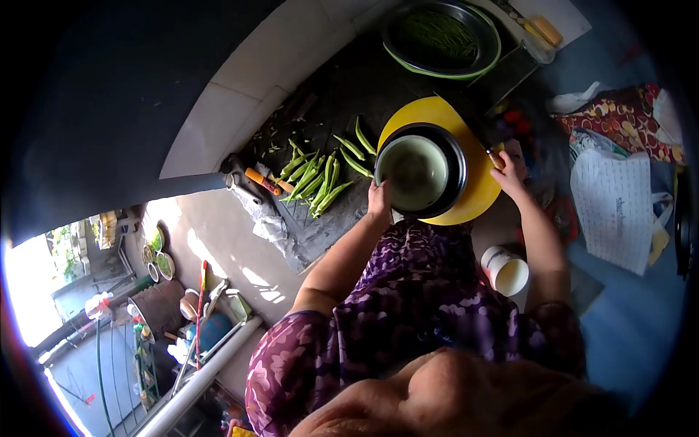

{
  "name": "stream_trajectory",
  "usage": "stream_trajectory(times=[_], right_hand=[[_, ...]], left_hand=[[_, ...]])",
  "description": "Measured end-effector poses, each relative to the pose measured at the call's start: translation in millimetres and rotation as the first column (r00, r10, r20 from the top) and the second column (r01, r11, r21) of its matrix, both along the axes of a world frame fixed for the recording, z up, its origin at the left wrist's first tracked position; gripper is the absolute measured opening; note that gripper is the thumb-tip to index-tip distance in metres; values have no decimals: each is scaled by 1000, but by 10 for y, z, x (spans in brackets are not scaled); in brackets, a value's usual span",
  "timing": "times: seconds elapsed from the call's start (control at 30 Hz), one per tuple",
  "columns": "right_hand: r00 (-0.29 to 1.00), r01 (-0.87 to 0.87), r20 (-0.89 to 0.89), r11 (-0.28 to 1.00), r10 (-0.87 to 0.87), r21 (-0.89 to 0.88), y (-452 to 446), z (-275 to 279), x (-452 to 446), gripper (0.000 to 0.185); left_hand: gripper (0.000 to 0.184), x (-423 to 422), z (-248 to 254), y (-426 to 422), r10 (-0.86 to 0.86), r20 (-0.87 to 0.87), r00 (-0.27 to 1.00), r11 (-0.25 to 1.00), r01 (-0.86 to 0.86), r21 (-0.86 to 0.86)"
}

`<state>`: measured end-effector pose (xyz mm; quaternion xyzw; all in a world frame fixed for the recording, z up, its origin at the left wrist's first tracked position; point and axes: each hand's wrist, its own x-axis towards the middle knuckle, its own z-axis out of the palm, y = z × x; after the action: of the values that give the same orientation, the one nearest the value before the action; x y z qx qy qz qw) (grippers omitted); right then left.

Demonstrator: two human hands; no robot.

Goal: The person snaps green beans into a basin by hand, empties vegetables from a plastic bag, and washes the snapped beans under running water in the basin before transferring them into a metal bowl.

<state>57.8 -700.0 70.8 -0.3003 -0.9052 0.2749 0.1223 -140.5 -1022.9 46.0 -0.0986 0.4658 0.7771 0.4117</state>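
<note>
My left hand (378, 198) is closed on the near left rim of a pale green bowl (413, 171). That bowl sits inside a wider dark basin (456, 171), over a round yellow cutting board (482, 191). My right hand (510, 173) is closed around the wooden handle of what looks like a knife (495, 157) at the board's right edge; its blade is dark and hard to make out. Left of the bowls lies a pile of green okra pods (309, 178), with a few loose pods (352, 148) closer to the basin.
An orange-handled tool (262, 180) and crumpled plastic (271, 229) lie left of the okra. At the back stands a large basin of green pods (437, 36). A white bucket (504, 271) is beside my body; a white bag (611, 207) is at right.
</note>
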Motion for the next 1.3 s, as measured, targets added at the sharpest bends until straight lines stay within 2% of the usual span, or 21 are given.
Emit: stream_trajectory(times=[0.07, 0.13, 0.17, 0.2, 0.27, 0.33, 0.4, 0.5, 0.6, 0.73, 0.8, 0.83, 0.93, 0.97, 1.0, 1.07, 1.13, 1.17, 1.2, 1.27, 1.3], right_hand=[[1000, -7, 6, 1000, 7, -28, 245, -421, -222, 60], [999, -6, 46, 998, 3, 61, 383, -652, -533, 60], [996, -27, 90, 999, 28, -17, 142, -221, -744, 61], [991, -118, -53, 993, 119, 19, 342, -679, -840, 63], [983, -166, 81, 986, 165, 10, 192, -456, -1113, 65], [963, -244, 118, 970, 244, -22, 49, -311, -1387, 65], [933, -312, 185, 950, 308, -3, -1, -340, -1661, 67], [838, -400, 365, 912, 406, -94, -173, -82, -1993, 63], [847, -524, 316, 775, 428, 354, -282, 111, -2131, 55], [757, -603, 408, 786, 511, 136, -287, 327, -2450, 42], [720, -650, 488, 724, 493, 229, -242, 125, -2592, 40], [716, -664, 523, 681, 462, 307, -277, 127, -2572, 37], [784, -620, 191, 756, 590, 208, -498, 205, -2713, 33], [755, -655, 88, 753, 650, 62, -596, 254, -2783, 35], [728, -611, 213, 758, 651, -228, -752, 367, -2855, 55], [739, -576, 175, 745, 651, -338, -1012, 175, -2691, 81], [675, -688, 267, 717, 688, -107, -1226, 404, -2690, 99], [651, -666, 338, 725, 680, -175, -1331, 445, -2760, 102], [657, -693, 326, 715, 680, -96, -1382, 364, -2764, 93], [615, -699, 327, 688, 718, -196, -1470, 494, -2851, 80], [610, -726, 278, 664, 742, -180, -1475, 387, -2823, 75]], left_hand=[[38, -37, 173, -165, 83, 101, 991, 994, -75, -80], [39, -51, -182, -218, 147, 29, 989, 977, -140, -162], [40, -3, -267, -290, 217, -17, 976, 965, -217, -144], [41, 26, -147, -329, 279, -24, 960, 943, -279, -184], [50, 132, -36, -471, 390, -85, 917, 892, -399, -210], [52, 237, 131, -571, 418, -135, 898, 810, -436, -392], [51, 389, -53, -633, 571, -187, 799, 767, -601, -225], [51, 485, 43, -632, 646, -68, 761, 703, -627, -336], [51, 521, 92, -589, 733, -3, 681, 636, -686, -354], [44, 456, 231, -480, 739, 123, 663, 646, -645, -408], [39, 344, 155, -460, 719, 151, 678, 652, -583, -485], [32, 294, 218, -379, 767, 138, 627, 611, -647, -456], [32, 146, 75, -323, 724, 88, 684, 652, -637, -411], [32, 92, 51, -298, 708, 100, 699, 667, -617, -417], [32, -3, 80, -241, 693, 107, 713, 682, -601, -417], [33, 29, 254, -167, 711, 122, 692, 679, -632, -373], [37, 38, 430, -143, 660, 94, 746, 707, -572, -416], [45, 32, 506, -146, 647, 54, 761, 697, -561, -447], [49, 38, 508, -112, 691, -16, 722, 664, -643, -381], [57, 63, 457, -119, 759, -127, 638, 602, -763, -237], [64, 77, 540, -157, 730, -93, 677, 641, -725, -253]])
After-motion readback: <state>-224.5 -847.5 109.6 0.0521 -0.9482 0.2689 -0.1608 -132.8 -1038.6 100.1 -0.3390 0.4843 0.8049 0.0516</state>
